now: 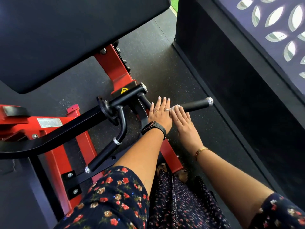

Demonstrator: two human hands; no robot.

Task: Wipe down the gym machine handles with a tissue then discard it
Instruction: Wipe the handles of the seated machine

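Both hands meet on the far handle [197,104] of the gym machine, a black grip that runs out to the right and ends in a silver cap. The tissue [175,107] sits on this handle at its inner end – only a small white patch of it shows, peeking out from under the fingertips of the right hand [182,119]. That hand lies over the tissue with its fingers close together and nearly straight, pressing it down onto the grip; the thumb is hidden, so I cannot tell if it hooks beneath the bar. A gold bracelet [200,151] circles the right wrist.

The left hand [159,114] is just beside the right one, touching it along the edge. Its fingers are straight and slightly spread, lying flat over the bar where the handle joins the machine, and it holds nothing. It wears two rings, and a black watch [153,128] is on the wrist.

A second handle [105,155] – also black with silver ends – slants toward the near left, well apart from both hands. The machine's red frame [115,63] runs under a large black pad [66,38] at the far left, with a yellow warning sticker [124,90] near the pivot. Dark speckled floor [158,66] lies beneath, and floral sleeves [115,200] fill the near edge.
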